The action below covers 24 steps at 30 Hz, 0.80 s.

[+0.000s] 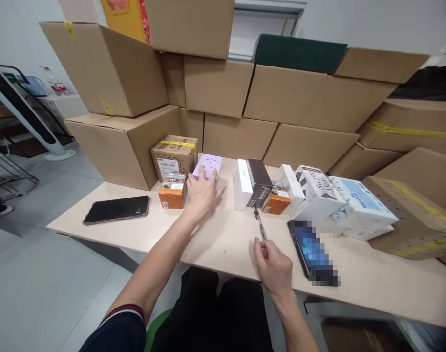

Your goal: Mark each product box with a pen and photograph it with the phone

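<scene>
My left hand [201,193] reaches over a small purple box [209,164] with dark specks, and its fingers are closed on the box's near part, hiding much of its front. Just left of that hand, an orange box [172,190] touches or nearly touches my fingers. My right hand [273,266], curled at the table's front edge, grips a pen [260,224] that points away from me. Past the pen's tip stand a white box [243,185] and a dark brown box [258,181], side by side.
A phone [116,210] lies at the left, and a dark device with a lit screen [312,249] at the right. Another orange box [276,199], white boxes [317,188] and a blue-white box [362,205] line the table [223,239]. Stacked cartons [241,137] wall off the back.
</scene>
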{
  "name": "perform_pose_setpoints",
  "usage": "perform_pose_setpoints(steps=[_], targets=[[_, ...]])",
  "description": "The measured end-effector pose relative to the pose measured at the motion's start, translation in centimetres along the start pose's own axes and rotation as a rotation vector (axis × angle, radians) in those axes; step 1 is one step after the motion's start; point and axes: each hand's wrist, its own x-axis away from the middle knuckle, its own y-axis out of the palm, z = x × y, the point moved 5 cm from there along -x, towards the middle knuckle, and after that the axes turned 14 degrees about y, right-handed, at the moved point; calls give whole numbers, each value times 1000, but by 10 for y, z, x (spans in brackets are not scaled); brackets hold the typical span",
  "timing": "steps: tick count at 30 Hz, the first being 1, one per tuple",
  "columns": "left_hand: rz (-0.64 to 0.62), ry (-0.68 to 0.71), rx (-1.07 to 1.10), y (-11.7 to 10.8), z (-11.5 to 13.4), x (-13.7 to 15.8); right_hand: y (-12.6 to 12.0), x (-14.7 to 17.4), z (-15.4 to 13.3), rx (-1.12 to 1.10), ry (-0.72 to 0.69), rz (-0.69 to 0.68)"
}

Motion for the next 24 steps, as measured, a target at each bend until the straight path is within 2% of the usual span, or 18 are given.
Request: perform_pose_setpoints(steps=[3,5,9,11,14,19,21,24], targets=[[-52,-54,-17,2,1,-3,0,-1,3,-12,38,24],[-51,-39,-34,-4,5,8,0,-2,4,-9,55,33],[31,46,-77,-28,22,59,-3,-3,5,-1,99,51],[110,105,-76,-40,32,88,-3,-5,6,31,123,48],[243,122,-45,-48,41,123,0,-9,7,122,161,19],[448,63,129,-37,38,147,14,-13,10,350,251,-145],[439,22,186,-25,35,150,19,-12,13,391,283,-203],[410,-14,205,-12,32,153,21,-13,16,344,279,-207]])
